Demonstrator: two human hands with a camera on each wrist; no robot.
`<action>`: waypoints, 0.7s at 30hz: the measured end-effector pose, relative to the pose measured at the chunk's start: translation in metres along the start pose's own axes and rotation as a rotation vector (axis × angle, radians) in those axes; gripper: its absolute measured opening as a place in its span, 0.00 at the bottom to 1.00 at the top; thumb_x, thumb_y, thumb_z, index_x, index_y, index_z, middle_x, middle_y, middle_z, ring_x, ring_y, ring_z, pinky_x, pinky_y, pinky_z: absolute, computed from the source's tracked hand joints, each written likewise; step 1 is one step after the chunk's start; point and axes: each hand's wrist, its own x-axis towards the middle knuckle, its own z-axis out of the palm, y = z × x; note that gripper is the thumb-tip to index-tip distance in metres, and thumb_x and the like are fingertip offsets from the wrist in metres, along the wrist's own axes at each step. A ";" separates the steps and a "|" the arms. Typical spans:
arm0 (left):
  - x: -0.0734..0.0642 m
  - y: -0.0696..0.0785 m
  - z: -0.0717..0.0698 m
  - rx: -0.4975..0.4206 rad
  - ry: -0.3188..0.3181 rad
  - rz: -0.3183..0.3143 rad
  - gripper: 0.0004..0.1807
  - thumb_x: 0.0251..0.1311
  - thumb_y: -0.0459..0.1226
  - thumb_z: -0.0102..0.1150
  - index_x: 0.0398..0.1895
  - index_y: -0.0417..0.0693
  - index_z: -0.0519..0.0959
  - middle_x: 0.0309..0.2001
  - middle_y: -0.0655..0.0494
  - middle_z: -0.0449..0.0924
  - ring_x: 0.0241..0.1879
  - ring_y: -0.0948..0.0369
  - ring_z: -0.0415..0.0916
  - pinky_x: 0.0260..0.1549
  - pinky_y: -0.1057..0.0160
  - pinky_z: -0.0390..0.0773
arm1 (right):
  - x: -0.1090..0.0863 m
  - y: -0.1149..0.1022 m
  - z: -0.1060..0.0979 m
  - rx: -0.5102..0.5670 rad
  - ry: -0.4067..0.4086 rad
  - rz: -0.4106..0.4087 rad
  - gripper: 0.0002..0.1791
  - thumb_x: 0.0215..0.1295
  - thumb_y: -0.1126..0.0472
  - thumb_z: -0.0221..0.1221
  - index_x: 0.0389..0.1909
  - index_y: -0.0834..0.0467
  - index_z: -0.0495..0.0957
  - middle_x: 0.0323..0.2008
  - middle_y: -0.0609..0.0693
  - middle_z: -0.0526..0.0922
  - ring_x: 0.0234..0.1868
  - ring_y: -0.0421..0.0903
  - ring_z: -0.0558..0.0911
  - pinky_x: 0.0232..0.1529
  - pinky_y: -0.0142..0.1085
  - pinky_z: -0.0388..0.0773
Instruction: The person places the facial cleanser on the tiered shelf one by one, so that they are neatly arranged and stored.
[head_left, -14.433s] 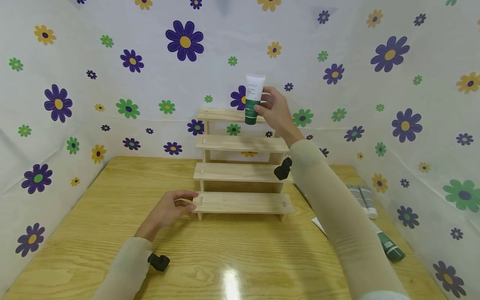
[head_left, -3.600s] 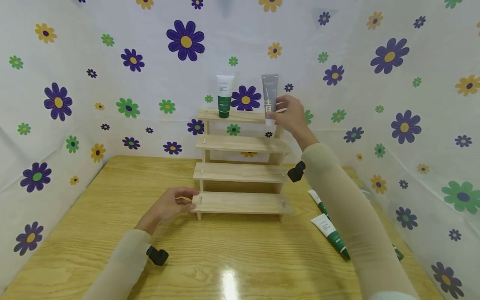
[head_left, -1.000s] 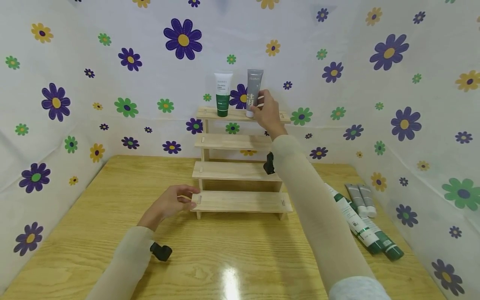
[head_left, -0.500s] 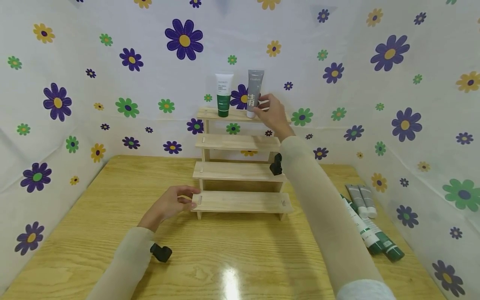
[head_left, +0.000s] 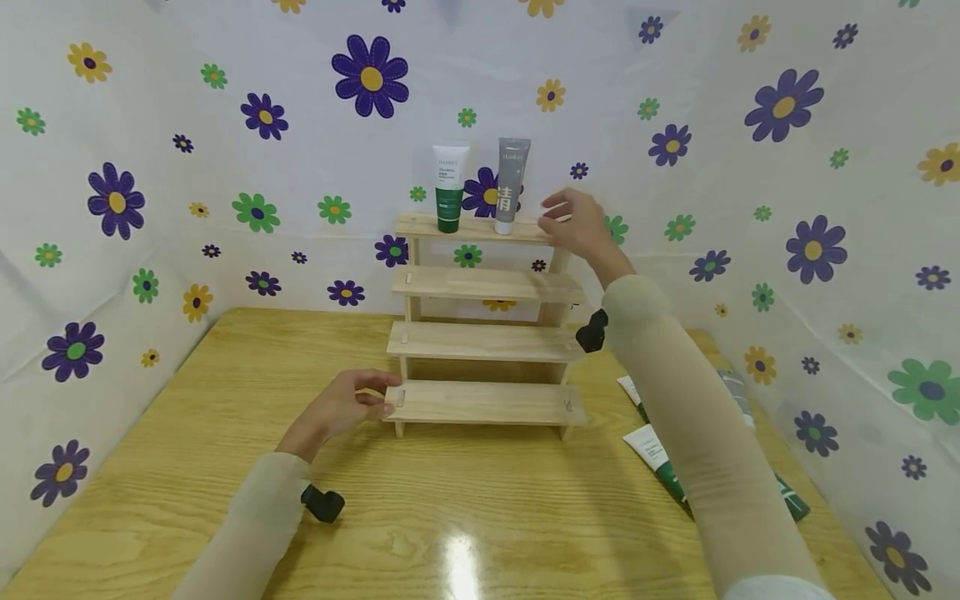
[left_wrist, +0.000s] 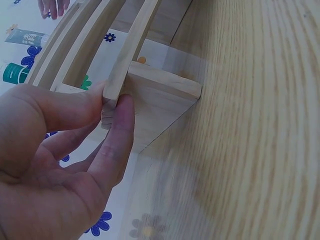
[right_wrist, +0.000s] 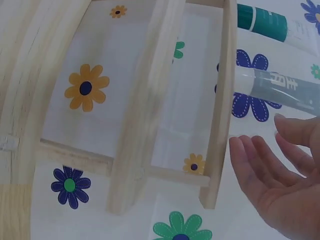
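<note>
A four-step wooden display shelf (head_left: 480, 400) stands on the table. My left hand (head_left: 345, 414) pinches the left end of its lowest board; the left wrist view shows thumb and fingers on either side of the board end (left_wrist: 116, 87). On the top step, a white and green squeeze tube (head_left: 449, 187) stands upright on its cap. Right of it stands a grey squeeze tube (head_left: 512, 185), leaning slightly. My right hand (head_left: 581, 223) is just right of the grey tube, apart from it, with fingers loosely bent around nothing.
More white and green tubes (head_left: 660, 467) lie on the table (head_left: 465, 500) to the right, partly behind my right forearm. Grey tubes (head_left: 738, 396) lie farther back there. A flower-patterned cloth (head_left: 300, 125) rises behind the shelf and along both sides.
My right hand has let go of the grey tube and moved to the right. The tube stays standing on the top step beside the white and green one. My left hand keeps its place.
</note>
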 end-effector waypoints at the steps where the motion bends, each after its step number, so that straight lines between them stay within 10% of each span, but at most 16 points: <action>1: 0.000 0.000 0.000 -0.001 0.000 -0.001 0.23 0.68 0.31 0.64 0.66 0.46 0.77 0.60 0.41 0.77 0.50 0.55 0.82 0.48 0.60 0.84 | -0.002 0.001 -0.003 -0.011 -0.008 0.010 0.23 0.76 0.60 0.58 0.68 0.62 0.71 0.65 0.63 0.79 0.53 0.58 0.85 0.53 0.41 0.85; 21: 0.000 -0.002 -0.001 -0.019 -0.011 0.021 0.24 0.67 0.29 0.64 0.66 0.43 0.77 0.59 0.40 0.77 0.49 0.56 0.82 0.49 0.59 0.85 | -0.056 0.029 -0.039 -0.252 -0.244 -0.010 0.23 0.76 0.63 0.57 0.66 0.68 0.71 0.61 0.72 0.79 0.56 0.67 0.83 0.51 0.49 0.86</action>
